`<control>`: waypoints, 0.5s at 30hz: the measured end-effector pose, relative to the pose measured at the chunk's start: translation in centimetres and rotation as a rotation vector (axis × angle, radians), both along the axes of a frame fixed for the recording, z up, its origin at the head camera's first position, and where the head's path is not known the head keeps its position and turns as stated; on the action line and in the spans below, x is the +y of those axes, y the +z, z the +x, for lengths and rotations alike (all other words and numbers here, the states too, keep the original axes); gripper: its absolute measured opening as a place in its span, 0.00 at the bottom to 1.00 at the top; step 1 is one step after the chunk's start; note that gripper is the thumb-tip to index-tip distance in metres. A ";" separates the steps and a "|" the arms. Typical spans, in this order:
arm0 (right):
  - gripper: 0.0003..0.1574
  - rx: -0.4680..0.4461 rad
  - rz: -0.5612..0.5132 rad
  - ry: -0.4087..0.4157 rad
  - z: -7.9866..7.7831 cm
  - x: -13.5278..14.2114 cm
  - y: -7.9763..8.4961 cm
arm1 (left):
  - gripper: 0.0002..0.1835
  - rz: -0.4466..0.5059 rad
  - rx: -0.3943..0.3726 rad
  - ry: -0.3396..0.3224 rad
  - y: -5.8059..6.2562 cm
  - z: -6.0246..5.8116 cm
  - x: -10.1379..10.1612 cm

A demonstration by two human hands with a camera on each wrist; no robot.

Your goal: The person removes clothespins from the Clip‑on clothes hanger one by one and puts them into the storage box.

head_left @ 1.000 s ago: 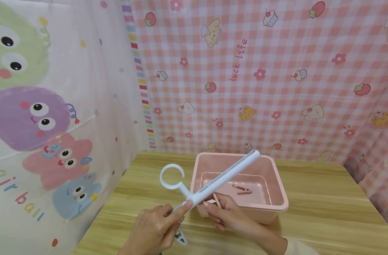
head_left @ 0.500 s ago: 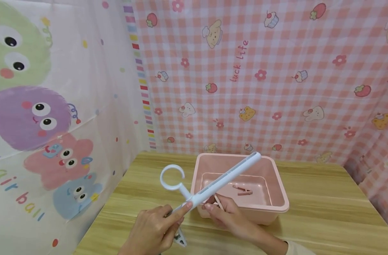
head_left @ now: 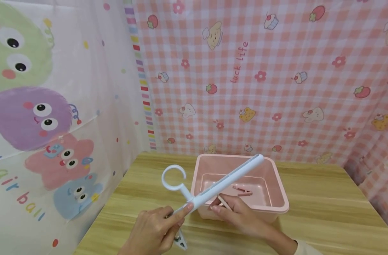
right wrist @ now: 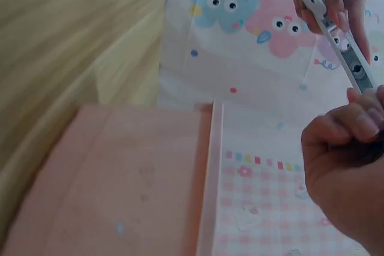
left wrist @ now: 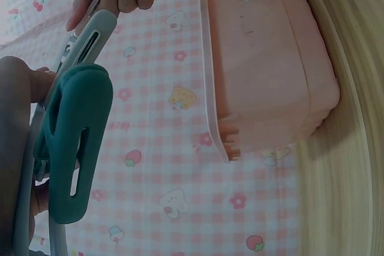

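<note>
My left hand point(head_left: 155, 226) grips a light blue hanger point(head_left: 226, 182), its ring-shaped hook point(head_left: 163, 177) pointing up and left. A pale clothespin point(head_left: 181, 241) hangs below the bar beside that hand. In the left wrist view, a teal clothespin point(left wrist: 81, 148) shows near the camera, with a pale grey one point(left wrist: 96, 37) beyond it. My right hand point(head_left: 237, 212) pinches a pale clothespin point(head_left: 224, 202) just under the hanger's bar; whether it touches the bar is hidden. In the right wrist view, the curled fingers point(right wrist: 354, 118) cover most of what it holds.
A pink plastic basin point(head_left: 281, 187) stands behind and under the hanger. One reddish-pink clothespin point(head_left: 243, 191) lies inside it. The wooden table point(head_left: 324, 205) extends to both sides, with a checked cloth point(head_left: 270, 95) hanging behind and a cartoon-printed cloth point(head_left: 108, 106) on the left.
My right hand has shifted slightly to the right along the hanger's bar with its clothespin. The bar's upper end has dipped a little to the right. My left hand keeps its grip.
</note>
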State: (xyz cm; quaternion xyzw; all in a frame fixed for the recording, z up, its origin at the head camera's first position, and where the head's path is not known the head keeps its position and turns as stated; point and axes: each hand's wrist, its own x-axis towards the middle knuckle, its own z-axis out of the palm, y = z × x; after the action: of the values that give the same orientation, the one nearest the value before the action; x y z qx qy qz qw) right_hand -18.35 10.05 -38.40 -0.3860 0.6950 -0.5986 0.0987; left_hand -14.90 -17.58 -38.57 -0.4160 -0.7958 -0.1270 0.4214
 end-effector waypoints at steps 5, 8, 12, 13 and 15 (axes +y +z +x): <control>0.06 0.431 0.310 -0.237 -0.3 0.8 0.4 | 0.23 -0.007 -0.012 -0.004 -0.1 -0.1 0.2; 0.04 0.713 0.472 -0.381 -0.5 1.1 0.6 | 0.22 -0.009 -0.011 -0.008 -0.1 -0.1 0.3; 0.12 0.970 0.538 -0.495 -0.8 1.3 0.6 | 0.23 -0.011 -0.006 -0.011 -0.1 -0.2 0.4; 0.15 1.016 0.538 -0.518 -0.8 1.4 0.6 | 0.23 -0.012 -0.005 -0.012 -0.1 -0.2 0.5; 0.18 1.068 0.532 -0.541 -0.9 1.5 0.5 | 0.23 -0.013 -0.002 -0.013 0.0 -0.2 0.5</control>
State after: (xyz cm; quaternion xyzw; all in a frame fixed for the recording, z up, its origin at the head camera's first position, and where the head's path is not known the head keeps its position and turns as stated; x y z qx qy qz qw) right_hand -19.26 11.51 -37.89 -0.4041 0.8453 -0.1359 -0.3221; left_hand -15.12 -17.04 -38.60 -0.4238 -0.7943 -0.1248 0.4171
